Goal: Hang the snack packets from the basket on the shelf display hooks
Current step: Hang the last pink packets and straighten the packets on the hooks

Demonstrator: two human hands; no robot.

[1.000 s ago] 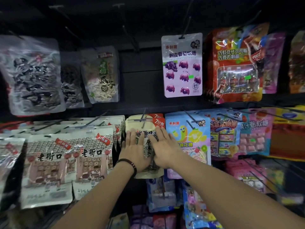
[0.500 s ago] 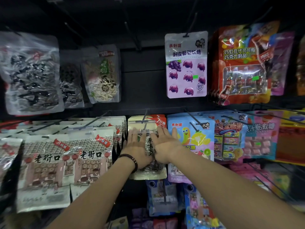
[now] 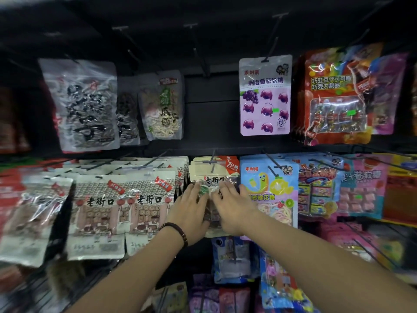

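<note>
Centrally, cream snack packet (image 3: 203, 171) hanging on its hook (image 3: 213, 162), left hand (image 3: 191, 211) and right hand (image 3: 234, 210) flat against its front, fingers straight

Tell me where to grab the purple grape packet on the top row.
Probably pinch the left edge of the grape packet, coming from front-left: it hangs flat from one hook at its top, the panel to its left is bare, and a red packet crowds its right.
</note>
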